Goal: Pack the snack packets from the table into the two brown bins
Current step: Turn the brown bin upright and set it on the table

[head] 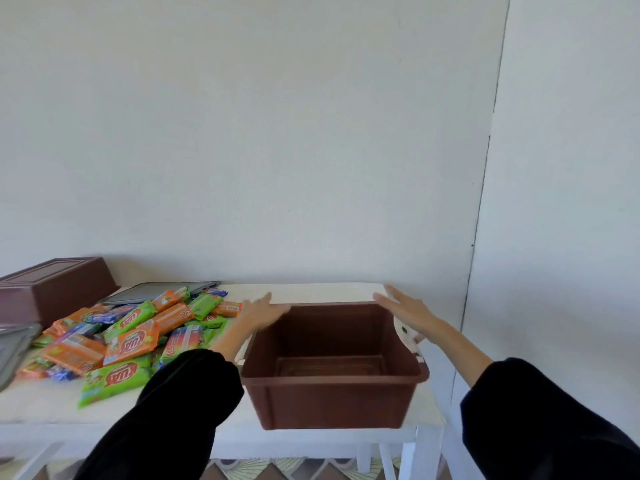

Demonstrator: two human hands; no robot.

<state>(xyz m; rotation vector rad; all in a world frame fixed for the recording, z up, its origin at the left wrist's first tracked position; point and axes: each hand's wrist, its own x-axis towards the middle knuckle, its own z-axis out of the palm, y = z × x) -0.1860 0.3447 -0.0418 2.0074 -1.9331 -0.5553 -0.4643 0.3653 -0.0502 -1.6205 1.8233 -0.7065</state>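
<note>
An empty brown bin (332,403) stands upright on the right half of the white table (45,407). A second brown bin (59,289) lies upside down at the back left. Between them spreads a pile of snack packets (131,337) in green, orange and blue wrappers. My left hand (261,311) hovers with straight fingers at the upright bin's far left corner. My right hand (405,310) is held flat by the far right corner. Neither hand holds anything.
A dark flat lid (152,292) lies behind the packets, and a grey lid (14,344) leans at the left edge. A white wall rises directly behind the table. Patterned floor tiles (277,469) show below the front edge.
</note>
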